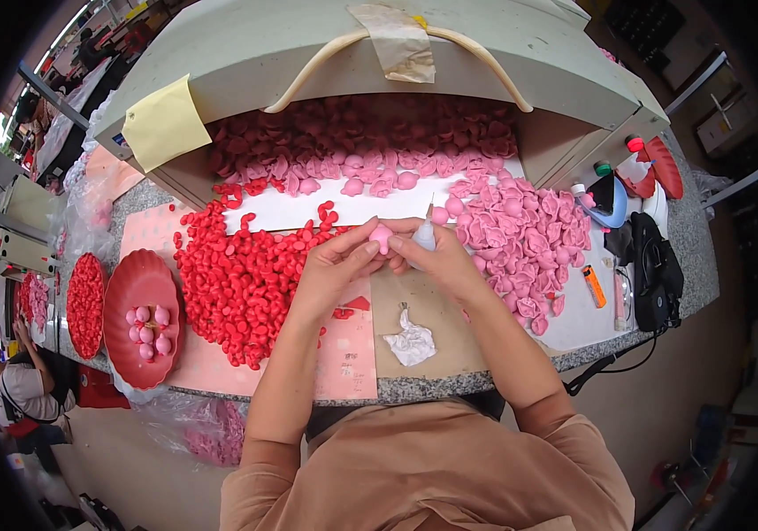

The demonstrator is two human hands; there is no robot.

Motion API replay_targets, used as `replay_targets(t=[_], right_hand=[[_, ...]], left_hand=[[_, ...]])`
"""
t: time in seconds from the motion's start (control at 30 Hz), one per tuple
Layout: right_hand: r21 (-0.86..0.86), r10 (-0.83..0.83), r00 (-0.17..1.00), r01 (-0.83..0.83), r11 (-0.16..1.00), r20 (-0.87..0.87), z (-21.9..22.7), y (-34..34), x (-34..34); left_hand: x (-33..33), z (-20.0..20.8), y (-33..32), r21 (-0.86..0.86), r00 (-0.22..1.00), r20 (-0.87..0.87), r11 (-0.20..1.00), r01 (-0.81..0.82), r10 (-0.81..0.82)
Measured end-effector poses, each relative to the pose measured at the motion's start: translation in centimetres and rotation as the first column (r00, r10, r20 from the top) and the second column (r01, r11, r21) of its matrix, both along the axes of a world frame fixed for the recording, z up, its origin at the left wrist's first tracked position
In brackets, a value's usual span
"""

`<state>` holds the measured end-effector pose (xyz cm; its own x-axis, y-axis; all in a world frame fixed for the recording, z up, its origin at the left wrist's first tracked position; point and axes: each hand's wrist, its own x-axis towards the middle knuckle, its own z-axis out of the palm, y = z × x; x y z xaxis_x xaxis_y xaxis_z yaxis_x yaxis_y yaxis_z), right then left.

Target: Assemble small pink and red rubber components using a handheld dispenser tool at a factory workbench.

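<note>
Over the middle of the bench, my left hand [336, 265] pinches a small pink rounded plastic piece [381, 239] between thumb and fingers. My right hand [446, 264] is closed around a translucent needle-tip bottle [425, 234], its thin needle pointing up and away from me. The right fingertips meet the pink piece as well. Left of my hands spreads a heap of small glossy red pieces [242, 283]. To the right lies a pile of pink petal-like shells [520, 234]. A crumpled white tissue [412, 341] rests on the brown board [450, 354] below my hands.
A grey box-like housing [246, 66] arches over the bench's back, with more pink pieces inside. At left, a red scalloped tray [122, 341] holds several pink balls, beside a dish of red pieces [85, 305]. An orange lighter [594, 287] and a black pouch [656, 265] lie right.
</note>
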<state>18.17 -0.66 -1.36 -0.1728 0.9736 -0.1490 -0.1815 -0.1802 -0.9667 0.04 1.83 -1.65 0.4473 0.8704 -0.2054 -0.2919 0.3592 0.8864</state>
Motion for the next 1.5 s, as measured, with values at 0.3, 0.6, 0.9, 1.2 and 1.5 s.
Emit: replay_targets(t=[0.3, 0.6, 0.9, 1.2, 1.5], right_hand=[[-0.013, 0.069, 0.995, -0.070, 0.997, -0.068, 0.8, -0.2, 0.3], [-0.046, 0.071, 0.989, -0.077, 0.996, -0.127, 1.0, -0.2, 0.4], [-0.043, 0.077, 0.987, -0.084, 0.996, -0.138, 0.7, -0.1, 0.4], [0.002, 0.079, 0.982, -0.080, 0.997, -0.171, 0.4, -0.2, 0.2], [-0.010, 0.083, 0.979, -0.086, 0.996, -0.184, 0.4, -0.1, 0.2]], left_hand=[[0.0, 0.1, 0.0, 0.006, 1.000, 0.029, 1.000, 0.007, -0.007], [0.3, 0.5, -0.1, 0.039, 0.999, 0.041, 0.999, 0.004, -0.006], [0.2, 0.3, 0.0, 0.070, 0.999, 0.032, 0.997, 0.018, -0.021], [0.1, 0.5, -0.1, 0.096, 1.000, 0.018, 0.995, 0.017, -0.018], [-0.1, 0.3, -0.1, 0.125, 0.999, 0.023, 0.992, 0.025, -0.028]])
